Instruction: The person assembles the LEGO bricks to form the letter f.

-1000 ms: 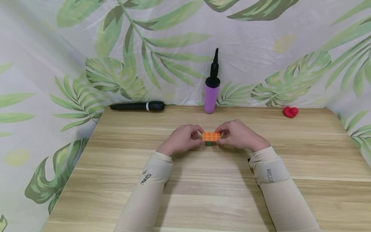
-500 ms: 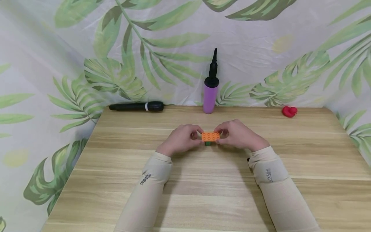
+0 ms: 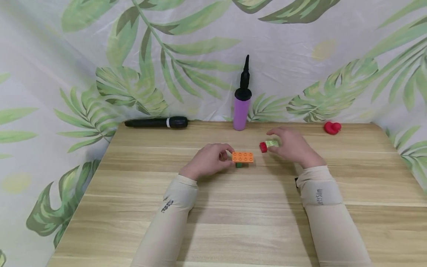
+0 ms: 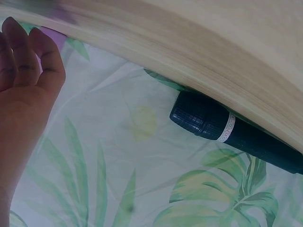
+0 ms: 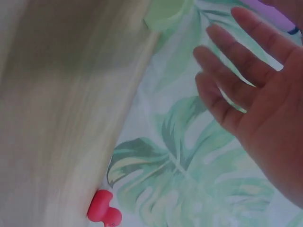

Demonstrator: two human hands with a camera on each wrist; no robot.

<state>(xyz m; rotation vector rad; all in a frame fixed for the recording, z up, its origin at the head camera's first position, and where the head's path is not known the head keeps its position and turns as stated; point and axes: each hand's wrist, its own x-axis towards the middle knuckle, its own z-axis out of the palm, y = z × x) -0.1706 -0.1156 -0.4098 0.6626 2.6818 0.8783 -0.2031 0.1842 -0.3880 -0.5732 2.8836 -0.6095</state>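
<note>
In the head view the left hand (image 3: 210,159) pinches the left end of an orange studded brick (image 3: 242,157). A green brick (image 3: 238,165) shows beneath it. To the right, the right hand (image 3: 293,147) stands open beside a light green brick (image 3: 271,143), with the thumb near its lower edge; whether they touch is unclear. A small red brick (image 3: 263,147) lies against the left side of the light green one. The right wrist view shows the right hand (image 5: 265,90) with its fingers spread and the light green brick (image 5: 165,14) at the top.
Along the table's back edge lie a black microphone (image 3: 156,122) at left and a red duck-like toy (image 3: 332,128) at right. A purple pump with a black nozzle (image 3: 241,111) stands at the back middle, before a leaf-patterned cloth (image 3: 200,33).
The right hand has let go of the orange brick and moved right and back. The red and light green bricks now show beside it. The left hand stays on the orange brick.
</note>
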